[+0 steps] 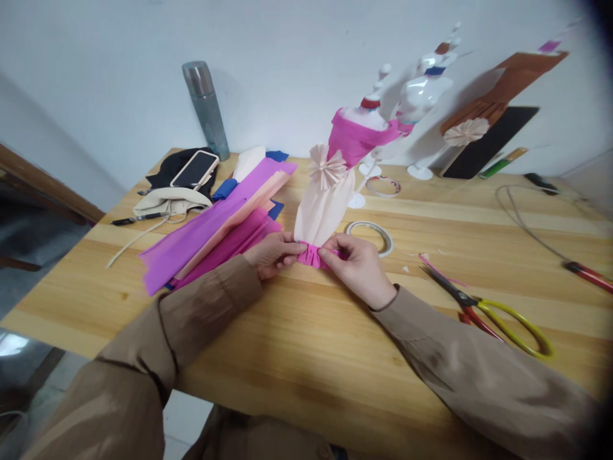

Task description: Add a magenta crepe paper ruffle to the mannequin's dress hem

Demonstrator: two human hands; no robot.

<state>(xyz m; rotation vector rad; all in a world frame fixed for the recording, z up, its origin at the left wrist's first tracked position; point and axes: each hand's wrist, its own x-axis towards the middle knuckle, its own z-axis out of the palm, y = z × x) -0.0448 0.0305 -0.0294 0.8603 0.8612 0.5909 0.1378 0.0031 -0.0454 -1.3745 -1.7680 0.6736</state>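
A small white mannequin point(366, 116) wears a pink paper bodice point(354, 140) and a cream paper skirt point(320, 207), with a pleated cream rosette point(327, 167) at the waist. Along the skirt's lower end runs a gathered pink paper strip point(312, 255). My left hand point(276, 253) pinches the strip's left side between thumb and fingers. On its right side, my right hand point(357, 265) grips the same strip in a pinch. A roll of tape point(390, 241) lies just behind my right hand.
Scissors point(472, 301) with yellow and red handles lie at right. Coloured paper sheets point(215, 223), a phone point(195, 170) and a flask point(207, 108) are at left. More mannequins point(424, 99), a black panel point(493, 144) and a red-handled corded tool point(587, 275) stand or lie at right.
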